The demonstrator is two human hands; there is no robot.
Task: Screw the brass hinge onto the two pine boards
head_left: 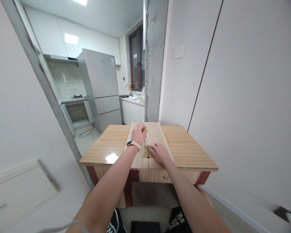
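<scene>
My left hand [139, 133], with a pale band on the wrist, is closed around the yellow-and-black handle of a screwdriver [144, 129]. Its shaft points down toward the left leaf of a brass hinge [145, 152]; whether the tip sits in a screw is too small to tell. The hinge spans the seam between a left light wooden board [138, 163] and a right board [157, 129], which lie side by side. Curled fingers of my right hand [160, 153] hold the hinge's right leaf against the board and partly cover it.
Under the boards stands a striped wooden table [186, 142] with a drawer handle [166, 178] on its front. Walls rise close on both sides. Beyond the doorway are a grey fridge [100, 74], a sink counter [133, 110] and a cable [86, 132] on the floor.
</scene>
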